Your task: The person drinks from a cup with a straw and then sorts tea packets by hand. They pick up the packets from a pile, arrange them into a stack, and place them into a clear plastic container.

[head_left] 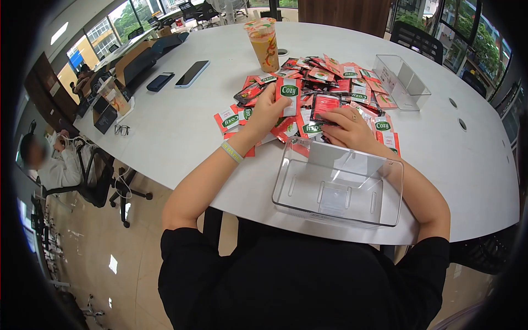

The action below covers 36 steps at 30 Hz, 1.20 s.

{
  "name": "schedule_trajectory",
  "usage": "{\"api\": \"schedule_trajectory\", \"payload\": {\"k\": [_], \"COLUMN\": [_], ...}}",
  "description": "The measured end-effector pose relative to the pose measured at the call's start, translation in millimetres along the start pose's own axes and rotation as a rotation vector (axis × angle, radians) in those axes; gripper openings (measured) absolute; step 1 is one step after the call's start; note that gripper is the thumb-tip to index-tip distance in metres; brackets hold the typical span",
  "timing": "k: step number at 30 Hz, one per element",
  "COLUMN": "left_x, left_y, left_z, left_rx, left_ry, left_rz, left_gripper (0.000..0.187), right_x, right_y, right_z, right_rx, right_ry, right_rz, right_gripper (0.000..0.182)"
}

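Note:
My left hand (pixel 263 114) is closed on a red and white tea sachet (pixel 289 89) with a green "Cozy" label, thumb across its front. It stands tilted up, its label facing me. My right hand (pixel 350 127) has its fingers curled over the lower edge of a red sachet (pixel 326 102) with black borders; its fingertips are partly hidden. Both hands are over a heap of mixed sachets (pixel 320 73), some red and white, others dark-edged. A clear plastic box (pixel 335 190) sits between my forearms at the near table edge, its far side close to the heap.
A second clear box (pixel 404 82) stands right of the heap, and a cup of orange drink (pixel 263 47) behind it. To the left on the white table (pixel 165 137) lie a phone (pixel 192 74), a dark case (pixel 160 82) and glasses (pixel 121 130). A seated person (pixel 58 162) is at far left.

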<state>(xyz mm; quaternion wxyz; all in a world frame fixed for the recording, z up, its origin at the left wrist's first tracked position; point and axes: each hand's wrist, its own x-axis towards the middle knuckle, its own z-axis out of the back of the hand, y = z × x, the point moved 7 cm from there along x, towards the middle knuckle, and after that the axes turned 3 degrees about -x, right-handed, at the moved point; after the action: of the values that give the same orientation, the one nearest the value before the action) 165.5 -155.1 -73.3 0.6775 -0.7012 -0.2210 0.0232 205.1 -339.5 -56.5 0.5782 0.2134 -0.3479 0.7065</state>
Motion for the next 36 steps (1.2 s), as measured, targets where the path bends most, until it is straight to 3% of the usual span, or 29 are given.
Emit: {"api": "schedule_trajectory", "payload": {"k": [2, 5, 7, 8, 10, 13, 14, 15, 17, 18, 20, 21, 23, 25, 27, 29, 31, 33, 36], "left_x": [-1.1, -1.7, -7.0, -4.1, -4.3, -14.6, -16.6, -15.5, -17.8, -18.6, -15.6, -16.2, -17.2, -22.3, -22.5, -21.8, -21.6, -20.8, -24.2], "left_y": [-1.5, -3.2, -8.0, -9.8, -6.5, -16.0, -15.4, -12.0, -8.8, -8.0, -3.2, 0.0, 0.1, -10.8, -13.5, -12.5, -14.6, -23.4, -27.0], "left_z": [-1.5, -2.3, -3.7, -11.5, -14.5, -27.2, -32.2, -34.1, -44.4, -46.5, -50.2, -46.6, -44.4, -48.8, -53.9, -52.1, -47.4, -43.7, -45.9], "left_rx": [-0.008, -0.005, 0.080, -0.096, -0.050, 0.072, 0.145, 0.135, 0.238, 0.234, 0.253, 0.281, 0.314, 0.388, 0.392, 0.416, 0.456, 0.374, 0.400], "left_ry": [-0.012, -0.018, -0.054, 0.027, 0.079, 0.143, 0.160, 0.171, 0.321, 0.319, 0.343, 0.352, 0.319, 0.343, 0.363, 0.339, 0.307, 0.268, 0.278], "left_rz": [-0.025, -0.062, 0.020, -0.046, -0.054, -0.019, 0.019, -0.003, -0.215, -0.195, -0.201, -0.188, -0.187, -0.184, -0.195, -0.238, -0.250, -0.310, -0.276], "left_gripper": [0.034, 0.036, 0.034, 0.036, 0.037, 0.040, 0.041, 0.041, 0.058, 0.069, 0.072, 0.074, 0.080, 0.085, 0.089, 0.090, 0.087, 0.084, 0.081], "right_x": [-1.8, -10.6, -14.2, -13.6, -16.9, -10.6, -9.3, -9.3, -6.4, -9.9, -13.2, -10.7, -12.5, -3.0, -3.7, -3.5, 11.1, 17.2, 22.8], "right_y": [3.7, -3.8, -19.8, -19.6, -29.7, -24.1, -23.1, -22.2, -21.7, -28.8, -34.7, -34.9, -36.2, -33.6, -32.2, -33.5, -28.9, -26.2, -21.9], "right_z": [7.0, 6.8, 6.5, 5.8, 7.3, 12.7, 10.1, 11.0, 12.5, 4.1, -6.5, -9.4, -21.4, -15.3, -11.2, -7.7, 2.9, 7.6, 22.1], "right_rx": [-0.046, -0.032, 0.168, 0.167, 0.374, 0.461, 0.411, 0.347, 0.324, 0.489, 0.816, 0.824, 1.209, 1.227, 0.906, 0.923, 0.667, 0.700, 0.508], "right_ry": [-0.063, 0.021, -0.040, -0.042, -0.150, -0.194, -0.112, -0.029, 0.012, 0.039, 0.042, 0.041, -0.079, 0.003, 0.228, 0.244, 0.254, 0.269, 0.242], "right_rz": [0.053, -0.059, -0.279, -0.279, -0.442, -0.365, -0.379, -0.393, -0.434, -0.542, -0.767, -0.757, -0.821, -0.809, -0.741, -0.792, -0.599, -0.593, -0.390], "right_gripper": [0.017, 0.015, 0.015, 0.015, 0.012, 0.010, 0.009, 0.009, 0.009, 0.007, 0.005, 0.005, 0.007, 0.011, 0.016, 0.020, 0.022, 0.032, 0.055]}}
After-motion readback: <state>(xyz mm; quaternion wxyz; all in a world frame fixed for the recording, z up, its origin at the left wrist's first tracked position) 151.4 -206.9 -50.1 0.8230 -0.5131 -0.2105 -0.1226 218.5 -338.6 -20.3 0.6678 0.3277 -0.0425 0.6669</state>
